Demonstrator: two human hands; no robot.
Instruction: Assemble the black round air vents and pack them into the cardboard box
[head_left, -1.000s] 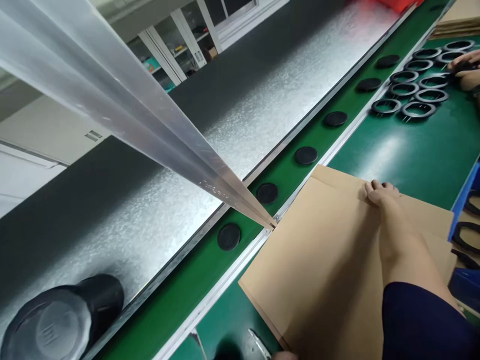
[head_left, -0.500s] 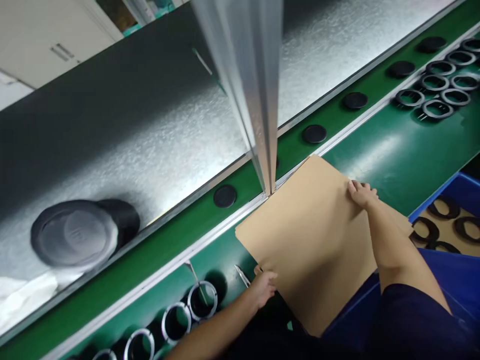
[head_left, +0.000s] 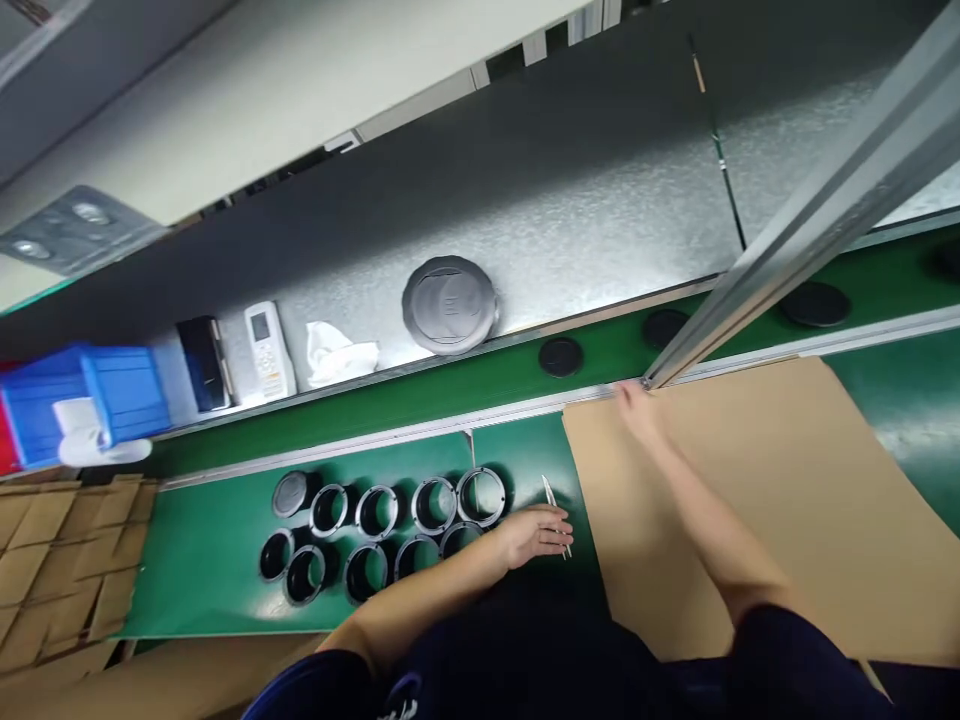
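A large brown cardboard sheet (head_left: 720, 480) lies flat on the green bench, apparently with others beneath it. My right hand (head_left: 637, 408), smeared by motion, is at the sheet's far left edge, beside the foot of a metal post (head_left: 795, 230). To the left of the cardboard, my left hand (head_left: 536, 533) has its fingers stretched out over a pair of metal tweezers (head_left: 550, 492). The tweezers stick out above and below the fingers; no grip on them shows. Several black cylinders with light rims (head_left: 433, 503) stand left of that hand.
Behind the bench runs a green belt strip (head_left: 420, 395) with black discs (head_left: 561, 357) on it. A metal shelf carries a large round black lid (head_left: 450, 305), a white remote (head_left: 270, 348) and a blue bin (head_left: 124, 395). Stacked cardboard pieces (head_left: 67, 570) stand at far left.
The view has swung left. The cardboard, held up by both hands before, now lies on the bench. My left hand has let go and moved to the tweezers; my right hand has shifted to the far edge.
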